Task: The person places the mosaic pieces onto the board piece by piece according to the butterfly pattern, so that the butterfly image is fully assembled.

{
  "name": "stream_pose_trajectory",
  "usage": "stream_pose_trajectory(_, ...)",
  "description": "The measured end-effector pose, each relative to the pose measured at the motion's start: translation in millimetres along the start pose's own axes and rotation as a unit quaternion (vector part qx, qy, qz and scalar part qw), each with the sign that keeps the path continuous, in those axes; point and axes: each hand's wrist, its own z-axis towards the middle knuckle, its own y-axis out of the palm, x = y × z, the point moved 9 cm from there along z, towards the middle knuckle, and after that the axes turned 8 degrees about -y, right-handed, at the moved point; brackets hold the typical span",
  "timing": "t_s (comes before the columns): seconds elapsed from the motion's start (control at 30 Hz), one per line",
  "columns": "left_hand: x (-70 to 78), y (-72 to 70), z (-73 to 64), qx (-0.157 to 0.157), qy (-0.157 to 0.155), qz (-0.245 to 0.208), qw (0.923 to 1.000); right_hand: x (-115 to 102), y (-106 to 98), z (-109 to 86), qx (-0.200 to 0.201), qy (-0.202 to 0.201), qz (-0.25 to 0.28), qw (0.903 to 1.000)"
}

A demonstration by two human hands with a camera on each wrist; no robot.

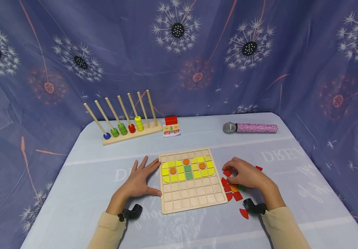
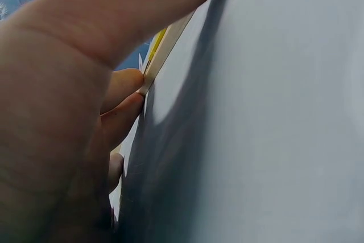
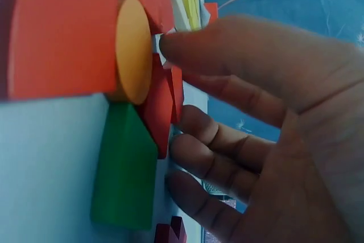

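Observation:
A wooden grid board (image 1: 194, 200) lies mid-table, its upper rows filled with yellow tiles (image 1: 181, 176), orange discs (image 1: 202, 166) and green squares (image 1: 188, 168). My left hand (image 1: 138, 181) spreads at the board's left side, thumb and fingertips touching its edge (image 2: 165, 55). On the other side, my right hand (image 1: 245, 174) reaches over loose red pieces (image 1: 237, 196), a red piece (image 1: 227, 173) lying between thumb and forefinger. The right wrist view shows the thumb apart from the fingers. Beneath that hand are an orange disc (image 3: 133, 52) and a green piece (image 3: 125, 169).
Behind the board stands a wooden peg rack (image 1: 132, 133) with coloured beads. Near it are a red box (image 1: 171, 120) and a picture card (image 1: 171, 130). A glittery microphone (image 1: 256, 128) lies at the back right. One red wedge (image 1: 244, 213) sits near my right wrist.

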Motion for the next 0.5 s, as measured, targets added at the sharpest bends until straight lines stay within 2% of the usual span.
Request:
stream_pose_trajectory(0.17,-1.3,0.5,0.2,0.004,0.0,0.002,1.0,-8.6,0.1,-2.0,0.001,-0.034,-0.001,0.9994)
stream_pose_trajectory(0.33,-1.1,0.0,-0.1,0.002,-0.005,0.0,1.0,-10.5,-1.3,-3.7,0.009,-0.043,-0.007,0.999)
stream_pose_trajectory(0.5,-1.8,1.6,0.2,-0.004,-0.011,0.004,0.9999,-18.2,0.0,-4.3,0.005,-0.08,0.024,0.9965)
